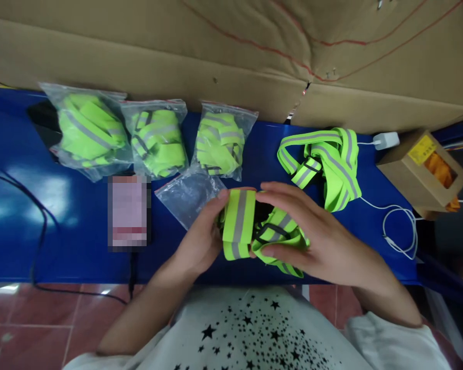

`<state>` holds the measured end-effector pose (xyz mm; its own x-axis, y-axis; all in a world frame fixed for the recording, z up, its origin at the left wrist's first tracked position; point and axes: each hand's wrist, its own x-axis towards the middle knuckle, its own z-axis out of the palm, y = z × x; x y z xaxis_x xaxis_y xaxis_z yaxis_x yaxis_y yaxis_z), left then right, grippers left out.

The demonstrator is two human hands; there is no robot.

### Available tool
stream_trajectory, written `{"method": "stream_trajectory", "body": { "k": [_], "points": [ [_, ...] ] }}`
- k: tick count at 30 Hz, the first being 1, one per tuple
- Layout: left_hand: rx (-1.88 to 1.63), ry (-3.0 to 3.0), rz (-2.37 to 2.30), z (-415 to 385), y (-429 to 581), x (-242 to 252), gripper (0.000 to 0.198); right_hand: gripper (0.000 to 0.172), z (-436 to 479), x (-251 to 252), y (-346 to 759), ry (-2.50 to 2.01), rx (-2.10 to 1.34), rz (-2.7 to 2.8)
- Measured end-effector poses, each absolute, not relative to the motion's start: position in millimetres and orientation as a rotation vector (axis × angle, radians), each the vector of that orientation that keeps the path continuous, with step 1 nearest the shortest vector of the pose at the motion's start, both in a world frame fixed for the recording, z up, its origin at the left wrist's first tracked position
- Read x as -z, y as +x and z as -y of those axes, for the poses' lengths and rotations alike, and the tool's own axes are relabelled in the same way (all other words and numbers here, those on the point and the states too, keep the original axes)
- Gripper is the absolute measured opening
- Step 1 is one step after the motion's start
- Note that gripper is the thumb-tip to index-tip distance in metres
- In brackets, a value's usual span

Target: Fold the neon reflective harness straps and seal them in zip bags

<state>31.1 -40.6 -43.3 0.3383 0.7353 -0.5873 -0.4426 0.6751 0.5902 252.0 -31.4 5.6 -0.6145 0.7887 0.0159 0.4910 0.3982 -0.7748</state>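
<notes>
Three filled bags: left bag [90, 131], middle bag [160, 141] and right bag [220, 141] lie in a row along the back of the blue table [77, 252], each with yellow-green strap inside. I judge these done; whether their tops are pressed shut, I cannot tell.

Strap in hand: one yellow-green bundle [239, 216] with a grey stripe, held up near the front edge of the table, before my shirt [250, 329]. A broad flat loop faces up on its left side; a black buckle [272, 232] and looser folds sit on its right. I judge it part-way folded. One strap or two, I cannot tell.

Left hand: my left hand [200, 236] grips the broad loop from its outer side, thumb at the top edge; its fingers are mostly hidden behind.

Right hand: my right hand [308, 231] is curled round the buckle side, fingers above, thumb below. Both hands are on the same bundle, close together.

Flat bag: one clear bag [189, 198] lies below the right bag, partly behind my left hand, no strap visible in it. I count it as unused.

Loose strap: one more heap [339, 164] rests unbagged on the right of the table, near a white plug [386, 140]. I count it as left over to do.
</notes>
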Motion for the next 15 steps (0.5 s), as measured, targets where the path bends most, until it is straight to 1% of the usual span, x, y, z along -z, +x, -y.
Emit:
{"method": "stream_trajectory", "body": {
  "k": [2,3,4,5,6,7,8,10,11,12,14,15],
  "points": [
    [-0.702,0.303,-0.844,38.9,27.1,39.4,0.064,0.048,16.4,0.4,261.4,-1.092,-1.374,2.078],
    [-0.674,0.287,-0.800,38.1,24.9,37.7,0.062,0.038,9.1,3.1,266.4,-1.106,-1.467,1.967],
    [-0.662,0.265,-0.765,37.3,23.2,36.4,0.058,0.029,3.4,4.6,270.6,-1.139,-1.484,1.877],
    [-0.657,0.234,-0.736,36.4,22.1,35.5,0.052,0.023,0.3,4.5,273.3,-1.184,-1.420,1.822],
    [-0.656,0.191,-0.713,35.4,21.9,35.2,0.046,0.022,0.4,2.4,274.3,-1.222,-1.300,1.810],
    [-0.664,0.139,-0.695,34.4,22.6,35.3,0.040,0.025,3.6,-1.6,273.3,-1.236,-1.165,1.841],
    [-0.685,0.086,-0.685,33.4,23.9,35.7,0.038,0.034,9.3,-7.1,270.6,-1.215,-1.047,1.918],
    [-0.742,-0.008,-0.686,32.0,27.4,36.6,0.044,0.063,23.5,-18.5,262.4,-1.094,-0.902,2.196],
    [-0.766,-0.052,-0.695,31.8,29.1,36.6,0.048,0.069,28.9,-22.4,258.3,-1.017,-0.848,2.371],
    [-0.787,-0.090,-0.707,31.9,30.3,36.2,0.050,0.068,31.2,-23.8,255.3,-0.962,-0.787,2.514],
    [-0.802,-0.141,-0.727,33.1,31.2,34.3,0.053,0.055,24.4,-18.2,254.9,-0.948,-0.719,2.621],
    [-0.799,-0.158,-0.729,34.0,30.7,33.2,0.055,0.048,16.0,-12.0,257.8,-0.976,-0.740,2.578]
  ]
}}
